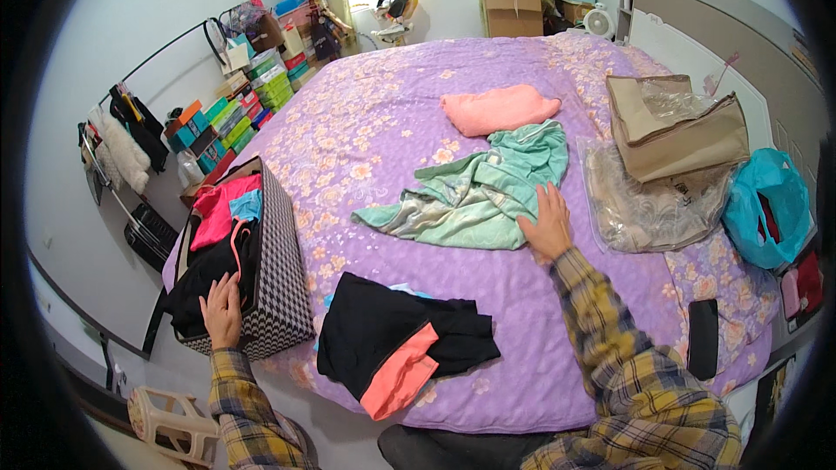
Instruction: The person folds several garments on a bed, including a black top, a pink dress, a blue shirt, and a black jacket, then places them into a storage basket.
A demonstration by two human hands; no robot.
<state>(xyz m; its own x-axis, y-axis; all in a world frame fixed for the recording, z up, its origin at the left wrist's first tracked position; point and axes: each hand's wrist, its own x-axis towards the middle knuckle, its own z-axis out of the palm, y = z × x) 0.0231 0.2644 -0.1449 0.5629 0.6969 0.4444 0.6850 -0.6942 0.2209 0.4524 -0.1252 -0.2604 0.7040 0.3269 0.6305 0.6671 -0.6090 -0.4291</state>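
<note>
My left hand (223,308) rests on dark clothing in a houndstooth fabric storage box (281,274) at the bed's left edge, its fingers extended and not visibly gripping. Pink clothing (222,209) and a blue cloth (247,205) lie farther back in this box. With fingers spread, my right hand (550,225) touches or hovers over the right edge of a crumpled mint-green patterned cloth (477,192). A folded peach cloth (499,109) sits just behind it. Nearer me lies a black garment (372,326) with a coral panel (401,369), over something light blue.
The bed bears a purple floral cover (366,111). To the right are a beige fabric storage bag (679,130), a clear plastic bag (653,209), a teal plastic bag (765,209) and a black smartphone (703,339). A plastic stool (173,421) stands at lower left; stacked shoeboxes (235,117) line the wall.
</note>
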